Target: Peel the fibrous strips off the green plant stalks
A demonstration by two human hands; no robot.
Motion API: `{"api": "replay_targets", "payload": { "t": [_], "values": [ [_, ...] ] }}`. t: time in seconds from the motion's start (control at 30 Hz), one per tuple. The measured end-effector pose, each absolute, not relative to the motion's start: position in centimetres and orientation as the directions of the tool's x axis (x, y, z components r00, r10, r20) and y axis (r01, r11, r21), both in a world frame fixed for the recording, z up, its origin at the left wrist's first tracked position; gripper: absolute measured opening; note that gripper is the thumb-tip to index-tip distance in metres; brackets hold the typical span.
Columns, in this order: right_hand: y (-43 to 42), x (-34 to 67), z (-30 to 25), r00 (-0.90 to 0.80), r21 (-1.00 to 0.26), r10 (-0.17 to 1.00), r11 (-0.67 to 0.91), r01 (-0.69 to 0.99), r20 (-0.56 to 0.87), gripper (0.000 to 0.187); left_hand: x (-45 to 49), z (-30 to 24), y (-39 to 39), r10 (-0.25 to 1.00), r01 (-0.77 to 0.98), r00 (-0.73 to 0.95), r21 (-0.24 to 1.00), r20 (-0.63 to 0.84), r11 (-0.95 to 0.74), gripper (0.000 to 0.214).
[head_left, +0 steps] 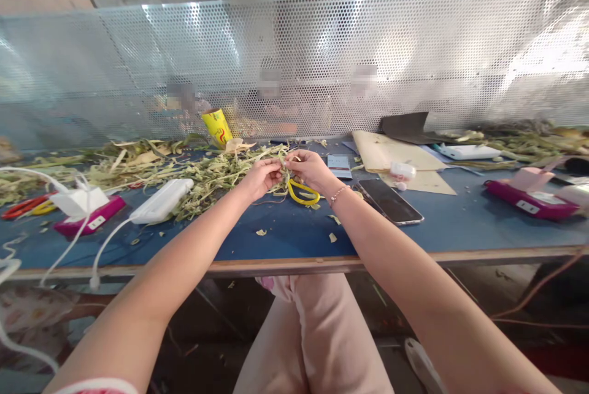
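Both my arms reach out over a blue table (285, 234). My left hand (261, 177) and my right hand (309, 168) meet at the middle of the table, fingers pinched together on a dry greenish plant stem (281, 167) from the pile. Yellow-handled scissors (304, 193) hang from or lie just under my right hand; I cannot tell which. A heap of dried plant stalks and husks (202, 176) spreads to the left of my hands.
A black phone (390, 201) lies right of my hands. White power banks (161, 200) with cables, pink boxes (524, 197), red scissors (23, 206), a yellow tube (217, 126) and cardboard (391, 154) lie about. A perforated metal screen (414, 56) backs the table; people sit behind it.
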State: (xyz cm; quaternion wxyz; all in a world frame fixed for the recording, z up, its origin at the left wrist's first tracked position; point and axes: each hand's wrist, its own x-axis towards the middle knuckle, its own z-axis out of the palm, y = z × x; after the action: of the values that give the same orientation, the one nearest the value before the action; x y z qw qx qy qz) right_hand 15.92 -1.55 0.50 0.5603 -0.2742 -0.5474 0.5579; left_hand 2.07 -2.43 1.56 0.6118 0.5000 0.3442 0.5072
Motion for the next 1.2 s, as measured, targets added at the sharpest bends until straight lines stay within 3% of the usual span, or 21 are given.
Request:
{"api": "replay_targets", "payload": {
  "t": [0.2,0.53,0.73,1.03,1.2],
  "values": [
    [-1.4,16.0,0.3,-0.174,-0.931,0.938,0.247,-0.268,0.299,0.036,2.2,1.5,-2.7,0.962,-0.242,0.227,0.965,0.154,-0.098,0.013],
    [-0.5,15.3,-0.6,-0.154,-0.940,0.931,0.340,0.034,0.332,0.030,2.4,1.4,-2.8,0.969,-0.244,0.174,0.961,0.174,-0.129,0.015],
    [-1.1,15.2,-0.3,-0.066,-0.848,0.892,0.446,0.285,0.447,0.029,2.7,1.1,-2.8,0.972,-0.229,0.139,0.961,0.191,-0.157,0.015],
    [-1.4,15.2,-0.1,-0.089,-0.830,0.853,0.522,0.196,0.515,0.028,3.1,0.8,-2.7,0.949,-0.211,0.103,0.939,0.298,-0.272,0.017],
    [-1.6,15.0,-0.1,-0.079,-0.825,0.840,0.543,0.157,0.537,0.029,2.8,0.4,-2.4,0.909,-0.012,0.115,0.916,0.400,-0.401,0.019]
  ]
}}
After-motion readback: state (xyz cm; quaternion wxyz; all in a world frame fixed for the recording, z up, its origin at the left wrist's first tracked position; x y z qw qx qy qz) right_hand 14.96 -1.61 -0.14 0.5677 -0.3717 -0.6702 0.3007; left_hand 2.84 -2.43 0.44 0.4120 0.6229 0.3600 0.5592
